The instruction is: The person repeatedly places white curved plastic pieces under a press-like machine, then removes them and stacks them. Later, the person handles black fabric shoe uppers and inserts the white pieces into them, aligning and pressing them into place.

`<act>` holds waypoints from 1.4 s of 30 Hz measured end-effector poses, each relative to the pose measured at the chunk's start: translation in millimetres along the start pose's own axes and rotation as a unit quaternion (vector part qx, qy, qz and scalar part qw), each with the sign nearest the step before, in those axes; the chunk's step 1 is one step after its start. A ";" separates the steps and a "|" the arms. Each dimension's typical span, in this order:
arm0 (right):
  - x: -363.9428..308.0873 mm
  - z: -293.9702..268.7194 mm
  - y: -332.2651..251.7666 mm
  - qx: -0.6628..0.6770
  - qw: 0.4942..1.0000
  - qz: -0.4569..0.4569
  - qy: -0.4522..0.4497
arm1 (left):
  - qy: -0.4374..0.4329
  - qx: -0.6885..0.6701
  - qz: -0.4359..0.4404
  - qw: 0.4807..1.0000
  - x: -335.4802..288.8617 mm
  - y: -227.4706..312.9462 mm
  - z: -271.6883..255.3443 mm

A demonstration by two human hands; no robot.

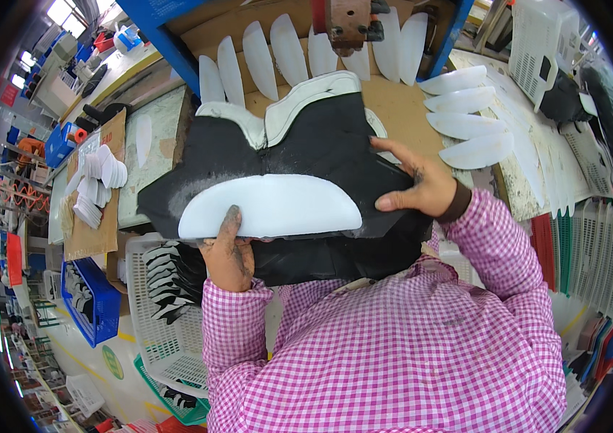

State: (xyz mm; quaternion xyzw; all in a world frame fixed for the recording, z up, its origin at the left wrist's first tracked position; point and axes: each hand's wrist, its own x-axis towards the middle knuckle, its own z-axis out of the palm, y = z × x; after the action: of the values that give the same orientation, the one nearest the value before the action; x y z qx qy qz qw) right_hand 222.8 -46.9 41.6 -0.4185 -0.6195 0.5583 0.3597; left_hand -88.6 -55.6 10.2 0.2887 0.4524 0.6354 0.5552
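A black shoe upper piece [306, 155] with white-grey padded edges is held up in front of me above the workbench [400, 108]. A white crescent-shaped foam insert [270, 206] lies across its lower part. My left hand [228, 252] grips the piece from below, thumb pressed on the foam insert's lower edge. My right hand [418, 186] holds the black piece at its right side, fingers spread over the fabric. Both sleeves are pink checked.
Several white crescent foam pieces [465, 108] are laid out in rows along the bench's back and right. A white basket [166, 303] with black-and-white pieces stands at my lower left, a blue crate [97, 299] beside it. White baskets [537, 43] sit at the right.
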 end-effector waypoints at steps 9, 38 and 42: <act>17.7 -15.0 8.5 -0.094 0.995 0.016 -0.044 | -0.080 0.209 0.070 0.972 -18.1 4.8 -6.8; 48.6 118.5 62.4 -0.498 0.802 -0.320 -0.081 | -0.148 0.701 0.388 0.580 -36.7 -36.3 31.0; 41.0 118.6 40.5 -0.634 0.714 -0.251 -0.158 | -0.168 0.688 0.310 0.635 -36.7 -26.0 5.1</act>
State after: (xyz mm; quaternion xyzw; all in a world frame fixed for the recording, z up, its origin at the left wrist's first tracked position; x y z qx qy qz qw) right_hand 103.2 -54.4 -13.4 -0.2832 -0.9583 -0.0184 0.0339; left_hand -64.6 -90.5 -6.0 0.8122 0.5411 0.2158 0.0328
